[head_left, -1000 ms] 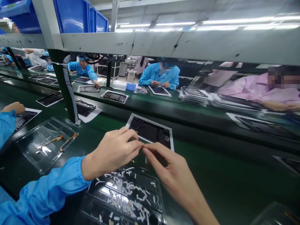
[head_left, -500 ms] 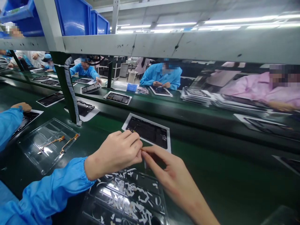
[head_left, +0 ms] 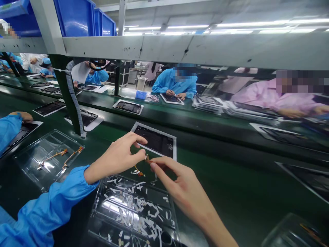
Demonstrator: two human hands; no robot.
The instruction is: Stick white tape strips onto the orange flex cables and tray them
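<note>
My right hand pinches a small orange flex cable between thumb and forefinger. Just left of it, my left hand is open, forefinger and thumb apart, with the thumb tip close to the cable's end. Below the hands lies a clear compartment tray strewn with white peeled strips. Beyond its far edge are another orange piece and some white bits; whether they join the held cable I cannot tell. Behind my hands a black tablet housing rests on a white sheet.
At left, a second clear tray holds two orange flex cables. A co-worker's hand reaches over a device there. A green post rises from the bench under a grey beam. Another clear tray sits bottom right.
My left fingers have come apart and drawn back slightly left, exposing the cable in my right hand. The whole view has shifted a little, bringing a tray in at bottom right.
</note>
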